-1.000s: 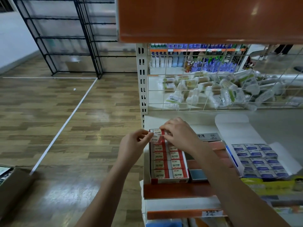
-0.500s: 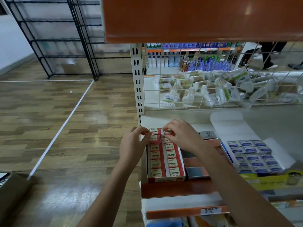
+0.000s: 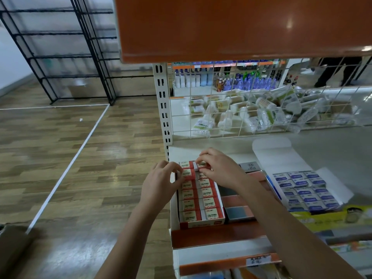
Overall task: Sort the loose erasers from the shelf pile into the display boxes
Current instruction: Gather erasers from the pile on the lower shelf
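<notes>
A red display box point(image 3: 201, 223) on the shelf holds two columns of white-and-red 2B erasers point(image 3: 209, 204). My right hand point(image 3: 219, 168) pinches one eraser point(image 3: 199, 165) at the far end of the right column, its fingers curled over it. My left hand point(image 3: 161, 182) is at the box's far left side. Its curled thumb and fingertips hold the left end of an eraser point(image 3: 187, 174) in the left column. My right forearm crosses over the box's right side.
An open white box of blue-labelled erasers point(image 3: 302, 190) lies to the right, its lid flap point(image 3: 275, 156) folded back. A grey-and-red box point(image 3: 239, 213) sits between the two. A wire grid point(image 3: 237, 117) backs the shelf. An orange shelf point(image 3: 241, 27) hangs overhead. A person stands far right.
Both hands have lowered slightly onto the far row of the red box. The eraser that was held above the box now sits level with the others. The camera shifted a little.
</notes>
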Motion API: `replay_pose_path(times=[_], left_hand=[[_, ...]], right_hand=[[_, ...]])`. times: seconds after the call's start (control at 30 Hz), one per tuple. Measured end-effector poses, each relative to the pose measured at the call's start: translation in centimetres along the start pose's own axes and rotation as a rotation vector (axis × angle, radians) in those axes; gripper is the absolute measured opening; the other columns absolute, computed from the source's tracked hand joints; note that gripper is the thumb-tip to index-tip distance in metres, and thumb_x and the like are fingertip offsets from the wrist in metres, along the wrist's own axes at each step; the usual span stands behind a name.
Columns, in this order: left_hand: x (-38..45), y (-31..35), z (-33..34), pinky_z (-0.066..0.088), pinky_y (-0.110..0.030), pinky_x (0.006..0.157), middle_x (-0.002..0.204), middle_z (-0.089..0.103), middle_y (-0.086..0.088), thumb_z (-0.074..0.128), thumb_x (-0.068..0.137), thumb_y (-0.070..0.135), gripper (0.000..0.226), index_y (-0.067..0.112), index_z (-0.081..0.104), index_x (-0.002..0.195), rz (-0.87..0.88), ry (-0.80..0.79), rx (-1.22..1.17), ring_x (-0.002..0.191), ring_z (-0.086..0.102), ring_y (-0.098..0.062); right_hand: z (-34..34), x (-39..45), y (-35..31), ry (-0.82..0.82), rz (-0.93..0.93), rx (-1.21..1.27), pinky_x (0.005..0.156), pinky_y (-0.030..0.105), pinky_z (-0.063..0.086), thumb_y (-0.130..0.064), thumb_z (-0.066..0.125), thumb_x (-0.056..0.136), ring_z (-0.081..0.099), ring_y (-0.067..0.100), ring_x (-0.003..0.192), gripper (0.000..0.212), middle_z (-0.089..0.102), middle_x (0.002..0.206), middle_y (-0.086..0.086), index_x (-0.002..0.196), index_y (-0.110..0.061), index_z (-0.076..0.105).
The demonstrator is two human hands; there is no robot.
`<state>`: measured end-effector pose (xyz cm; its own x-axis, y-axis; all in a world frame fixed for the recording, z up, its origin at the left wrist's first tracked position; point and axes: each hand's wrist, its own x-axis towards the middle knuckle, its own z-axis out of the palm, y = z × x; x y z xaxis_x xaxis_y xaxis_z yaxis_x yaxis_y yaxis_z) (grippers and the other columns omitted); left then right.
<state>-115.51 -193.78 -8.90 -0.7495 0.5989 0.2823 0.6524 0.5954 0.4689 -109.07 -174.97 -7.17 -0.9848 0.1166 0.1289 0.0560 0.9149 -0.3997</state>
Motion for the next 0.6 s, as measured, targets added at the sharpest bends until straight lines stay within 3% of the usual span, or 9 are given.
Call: replay_pose_path(times=[0.23,0.3,0.43,0.6], left_hand=[[3.1,1.5,-1.5,0.048,-0.028,0.071,0.101,0.056,0.010,0.059,0.084,0.046,0.027,0.028,0.061,0.104,0.118,-0.058,0.053,0.088,0.053,-0.011],[5.0,3.2,-1.4,0.048,-0.031,0.074,0.106,0.057,0.007,0.058,0.085,0.045,0.027,0.028,0.060,0.106,0.189,-0.116,0.082,0.093,0.055,-0.014],[8.7,8.0,1.1,0.042,-0.027,0.085,0.120,0.053,0.005,0.052,0.088,0.049,0.034,0.030,0.055,0.116,0.397,-0.242,0.223,0.110,0.050,-0.016],[11.0,16.3,5.4,0.043,-0.034,0.090,0.125,0.054,0.003,0.049,0.088,0.052,0.039,0.030,0.054,0.120,0.576,-0.302,0.277,0.115,0.050,-0.020]], right_hand=[[-1.6,0.6,-0.8,-0.086,-0.037,-0.101,0.089,0.031,0.044,-0.028,0.051,0.093,0.047,0.014,0.111,0.025,0.052,0.120,-0.003,0.114,-0.019,0.059],[-3.0,0.6,-0.3,-0.098,-0.014,-0.150,0.089,0.035,0.045,-0.028,0.052,0.093,0.047,0.017,0.112,0.026,0.051,0.123,-0.001,0.116,-0.018,0.058],[-6.5,-1.6,2.9,-0.034,0.133,-0.259,0.078,0.032,0.041,-0.024,0.054,0.092,0.048,0.022,0.112,0.031,0.050,0.125,0.004,0.122,-0.016,0.054],[-11.6,-7.8,8.4,0.048,0.364,-0.305,0.093,0.040,0.045,-0.025,0.056,0.090,0.047,0.026,0.117,0.034,0.050,0.126,0.008,0.123,-0.016,0.056]])
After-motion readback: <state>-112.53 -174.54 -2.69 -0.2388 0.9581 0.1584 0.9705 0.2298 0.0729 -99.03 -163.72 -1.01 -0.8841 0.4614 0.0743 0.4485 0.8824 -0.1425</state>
